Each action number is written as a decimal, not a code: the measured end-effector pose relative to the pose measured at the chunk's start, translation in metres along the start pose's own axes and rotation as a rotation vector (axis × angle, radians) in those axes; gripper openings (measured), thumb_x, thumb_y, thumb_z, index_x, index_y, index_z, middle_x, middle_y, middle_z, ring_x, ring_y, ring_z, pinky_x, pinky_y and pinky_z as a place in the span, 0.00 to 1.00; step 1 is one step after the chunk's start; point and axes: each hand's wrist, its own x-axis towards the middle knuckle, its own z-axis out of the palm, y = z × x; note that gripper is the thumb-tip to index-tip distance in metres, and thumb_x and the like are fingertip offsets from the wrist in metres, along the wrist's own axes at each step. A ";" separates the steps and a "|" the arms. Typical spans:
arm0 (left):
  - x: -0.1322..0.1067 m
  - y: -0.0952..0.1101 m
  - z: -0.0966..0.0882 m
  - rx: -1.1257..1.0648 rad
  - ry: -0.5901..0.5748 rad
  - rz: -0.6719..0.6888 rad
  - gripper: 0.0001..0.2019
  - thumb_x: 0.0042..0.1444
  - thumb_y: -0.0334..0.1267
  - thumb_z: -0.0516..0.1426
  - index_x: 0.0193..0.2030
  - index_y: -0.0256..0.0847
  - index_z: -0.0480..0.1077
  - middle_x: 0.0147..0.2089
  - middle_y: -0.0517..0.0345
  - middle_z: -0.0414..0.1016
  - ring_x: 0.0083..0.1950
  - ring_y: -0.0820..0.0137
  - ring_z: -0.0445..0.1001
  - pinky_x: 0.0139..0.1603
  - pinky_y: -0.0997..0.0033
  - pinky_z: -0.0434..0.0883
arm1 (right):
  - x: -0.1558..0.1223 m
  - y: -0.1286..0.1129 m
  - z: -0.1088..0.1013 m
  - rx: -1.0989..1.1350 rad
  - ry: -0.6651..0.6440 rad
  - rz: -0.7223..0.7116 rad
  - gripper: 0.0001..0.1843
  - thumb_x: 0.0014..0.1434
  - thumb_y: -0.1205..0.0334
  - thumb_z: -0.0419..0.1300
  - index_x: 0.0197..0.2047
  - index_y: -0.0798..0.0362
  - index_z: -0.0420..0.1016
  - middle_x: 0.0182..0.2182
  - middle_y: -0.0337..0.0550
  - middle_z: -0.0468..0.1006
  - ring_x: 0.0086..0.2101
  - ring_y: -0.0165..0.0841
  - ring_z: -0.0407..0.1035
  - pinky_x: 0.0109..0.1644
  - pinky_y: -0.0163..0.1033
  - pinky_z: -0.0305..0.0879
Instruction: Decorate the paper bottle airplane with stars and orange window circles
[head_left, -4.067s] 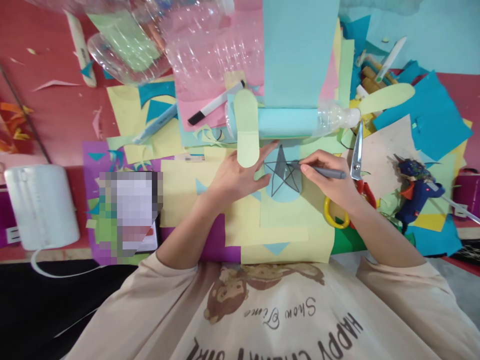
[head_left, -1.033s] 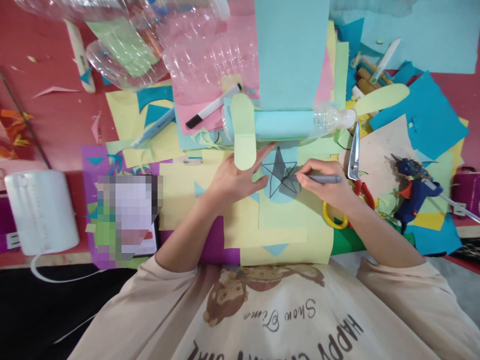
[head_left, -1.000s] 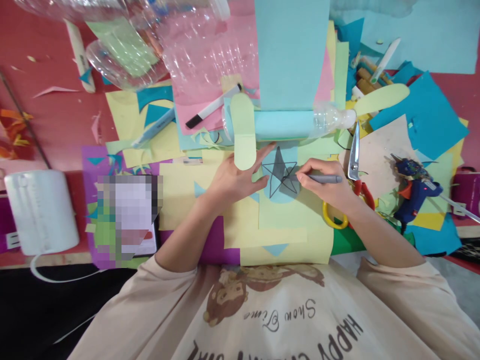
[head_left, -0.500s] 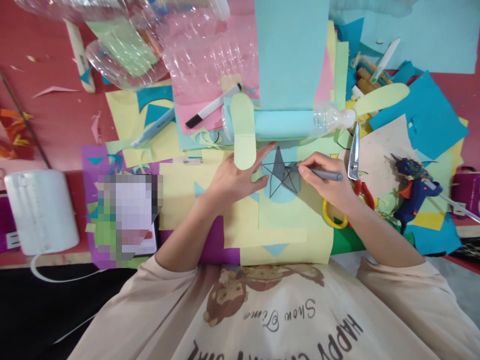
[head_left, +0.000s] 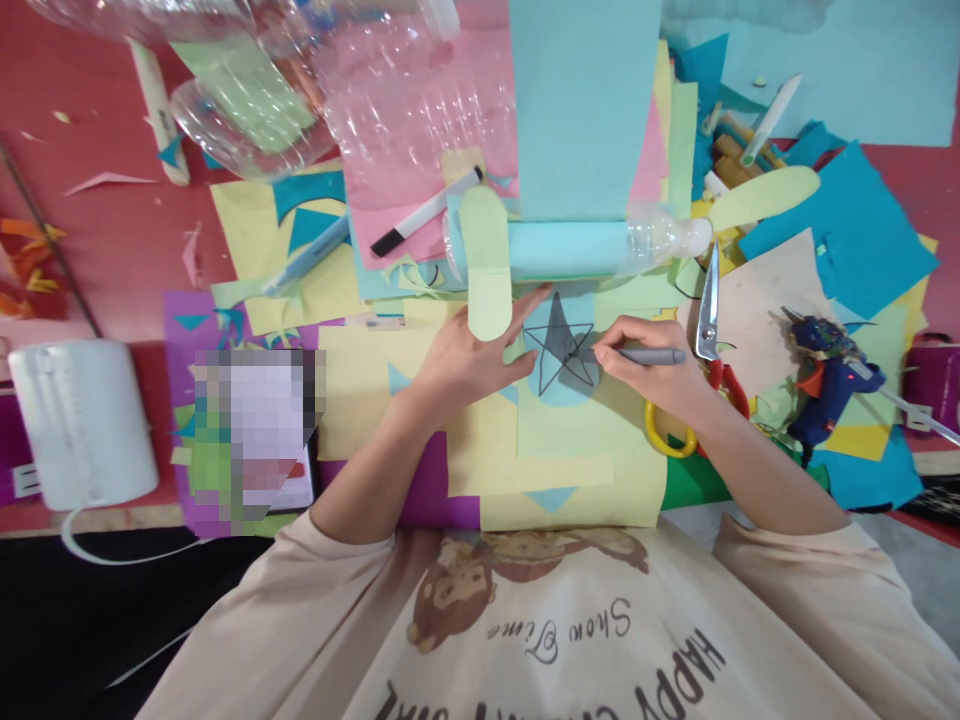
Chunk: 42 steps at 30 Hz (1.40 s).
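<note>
My right hand (head_left: 654, 362) grips a grey marker (head_left: 651, 356), its tip at the centre of a star (head_left: 556, 335) drawn in dark lines. The star's top point is filled in dark. It lies on a light blue piece of paper (head_left: 544, 393) over pale green paper (head_left: 536, 435). My left hand (head_left: 480, 355) rests open beside the star's left edge, fingers spread on the paper. Just beyond both hands lies a plastic bottle (head_left: 660, 235) wrapped in light blue paper (head_left: 570, 248). A pale green rounded strip (head_left: 487, 265) crosses it and covers part of my left hand.
Red-and-yellow-handled scissors (head_left: 709, 310) lie beside my right hand. Farther right is a blue glue gun (head_left: 832, 390). A black-and-white marker (head_left: 427, 212) lies behind the left hand. Clear plastic bottles (head_left: 412, 100) stand at the back left, a white box (head_left: 82, 425) at far left.
My right hand has shifted the marker's tip slightly down and left, from the star's right side toward its centre. The left hand has stayed in place.
</note>
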 end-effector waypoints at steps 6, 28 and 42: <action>0.000 0.000 0.000 -0.003 0.003 0.009 0.33 0.56 0.40 0.54 0.69 0.46 0.55 0.30 0.64 0.62 0.30 0.73 0.59 0.35 0.75 0.61 | 0.000 0.001 0.000 0.003 -0.017 0.006 0.08 0.54 0.64 0.60 0.24 0.53 0.69 0.20 0.35 0.72 0.22 0.25 0.61 0.25 0.33 0.54; 0.000 -0.001 0.001 0.018 0.010 0.026 0.33 0.57 0.39 0.54 0.70 0.47 0.54 0.31 0.64 0.64 0.30 0.74 0.58 0.35 0.75 0.61 | 0.001 0.003 0.001 0.027 0.084 0.011 0.07 0.56 0.63 0.59 0.26 0.52 0.68 0.20 0.34 0.69 0.21 0.25 0.59 0.25 0.33 0.55; -0.001 0.000 0.000 -0.018 0.010 0.012 0.33 0.56 0.40 0.54 0.69 0.48 0.54 0.30 0.64 0.62 0.30 0.74 0.59 0.34 0.75 0.60 | 0.001 0.002 0.000 0.030 0.040 0.006 0.08 0.55 0.65 0.59 0.25 0.53 0.69 0.19 0.33 0.69 0.20 0.23 0.57 0.23 0.33 0.51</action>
